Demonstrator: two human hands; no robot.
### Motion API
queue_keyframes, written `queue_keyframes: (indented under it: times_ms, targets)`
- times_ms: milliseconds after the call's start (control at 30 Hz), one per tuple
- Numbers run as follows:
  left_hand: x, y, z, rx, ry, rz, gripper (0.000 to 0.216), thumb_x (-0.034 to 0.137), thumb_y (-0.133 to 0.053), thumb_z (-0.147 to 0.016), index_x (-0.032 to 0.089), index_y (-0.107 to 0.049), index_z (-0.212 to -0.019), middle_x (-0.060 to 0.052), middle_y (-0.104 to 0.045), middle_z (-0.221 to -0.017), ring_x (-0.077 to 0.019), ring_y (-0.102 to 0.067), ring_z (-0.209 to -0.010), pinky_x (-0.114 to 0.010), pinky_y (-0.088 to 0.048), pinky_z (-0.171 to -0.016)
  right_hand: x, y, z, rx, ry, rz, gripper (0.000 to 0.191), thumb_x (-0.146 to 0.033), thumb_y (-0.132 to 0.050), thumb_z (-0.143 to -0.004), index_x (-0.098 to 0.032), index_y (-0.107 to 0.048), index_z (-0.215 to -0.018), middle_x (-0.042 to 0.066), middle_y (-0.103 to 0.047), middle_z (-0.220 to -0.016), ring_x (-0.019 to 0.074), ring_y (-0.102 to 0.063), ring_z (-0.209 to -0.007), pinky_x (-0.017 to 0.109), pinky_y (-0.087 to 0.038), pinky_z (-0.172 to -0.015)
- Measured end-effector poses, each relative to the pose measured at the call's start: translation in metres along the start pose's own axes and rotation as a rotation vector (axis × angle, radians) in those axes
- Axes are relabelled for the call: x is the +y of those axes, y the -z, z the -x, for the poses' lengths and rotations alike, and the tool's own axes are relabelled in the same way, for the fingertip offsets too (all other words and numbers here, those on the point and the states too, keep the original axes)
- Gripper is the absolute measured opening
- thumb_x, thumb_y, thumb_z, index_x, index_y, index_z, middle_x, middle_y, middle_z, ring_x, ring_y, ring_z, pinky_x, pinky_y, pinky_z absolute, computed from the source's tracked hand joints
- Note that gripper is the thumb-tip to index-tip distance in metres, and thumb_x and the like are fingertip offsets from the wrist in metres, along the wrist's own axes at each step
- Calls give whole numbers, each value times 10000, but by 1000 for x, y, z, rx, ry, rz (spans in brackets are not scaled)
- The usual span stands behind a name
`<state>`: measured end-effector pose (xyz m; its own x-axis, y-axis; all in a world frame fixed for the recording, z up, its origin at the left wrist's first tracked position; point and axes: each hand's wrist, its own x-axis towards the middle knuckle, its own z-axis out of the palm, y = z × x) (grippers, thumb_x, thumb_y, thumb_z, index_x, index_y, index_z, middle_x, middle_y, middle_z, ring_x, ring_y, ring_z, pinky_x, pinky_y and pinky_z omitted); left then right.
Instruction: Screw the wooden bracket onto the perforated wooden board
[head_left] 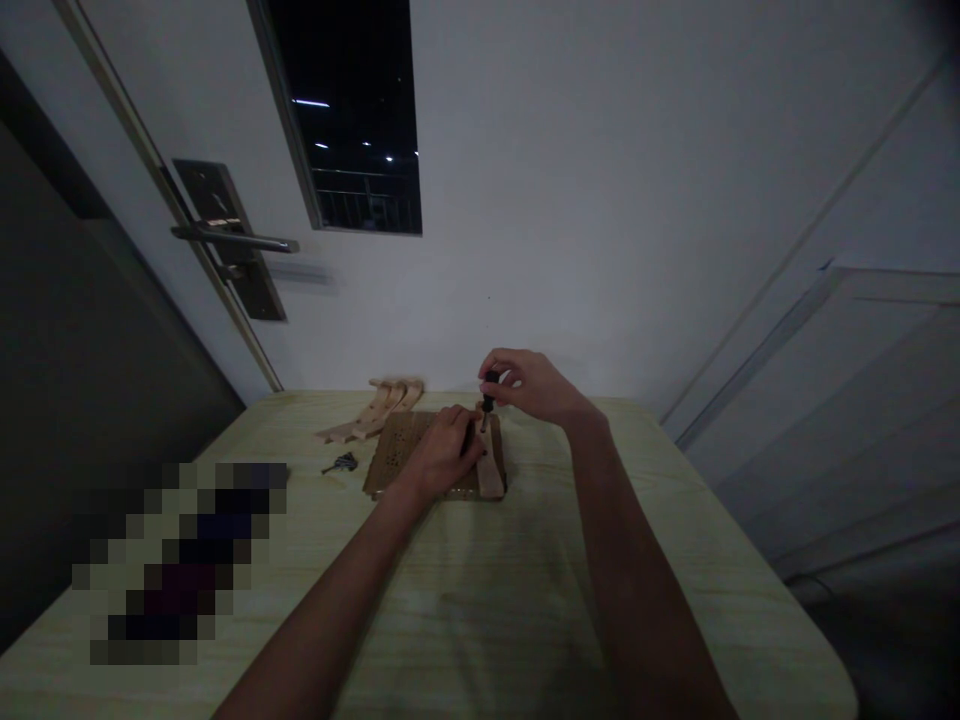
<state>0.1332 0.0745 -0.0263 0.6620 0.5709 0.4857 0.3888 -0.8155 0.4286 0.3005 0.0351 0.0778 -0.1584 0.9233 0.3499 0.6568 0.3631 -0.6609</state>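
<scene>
My right hand [525,383] is closed around the black handle of a small screwdriver [491,385]. The screwdriver stands nearly upright, its tip at a hole or screw near the far end of a pale, shaped wooden strip [490,470]. This strip lies along the right edge of a flat brown wooden board [394,450], which has a pattern of small dark marks or holes. My left hand [444,450] rests across the board, fingers and thumb closed against the left side of the strip. The palm hides part of the board.
Several curved pale wooden pieces [390,405] lie behind the board to the left. A small pile of screws [345,462] sits left of the board on the light wooden table [495,610]. A blurred-out dark object [187,560] lies at front left. A white door with a metal handle [240,240] rises behind.
</scene>
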Motion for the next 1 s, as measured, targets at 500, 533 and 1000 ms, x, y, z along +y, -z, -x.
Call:
queue_keyframes:
  times_ms: [500,533,1000]
  targets:
    - [2,2,0,-17,25,11,222,210,-467,-857,143,-532,-1058,-98,-561,-1002,-224,-535,-974,-381,-454,-886,2,3,2,-34,1,4,268,-117,-521,-795,-166,-632,-1035,41,-666,-897,94,-605,-656,227,-491,-631]
    - [2,2,0,-17,27,10,223,213,-469,-856,141,-533,-1057,-100,-560,-1004,-226,-535,-977,-383,-454,-886,2,2,2,-34,17,-3,266,-118,-519,-796,-182,-632,-1028,29,-662,-894,92,-602,-658,225,-487,-632]
    - [2,1,0,-10,23,32,207,220,-481,-854,168,-532,-1048,-83,-554,-995,-226,-523,-986,-399,-446,-894,-1,-2,-2,99,56,186,105,-216,-617,-768,-189,-661,-860,-10,-605,-656,103,-546,-616,231,-431,-614]
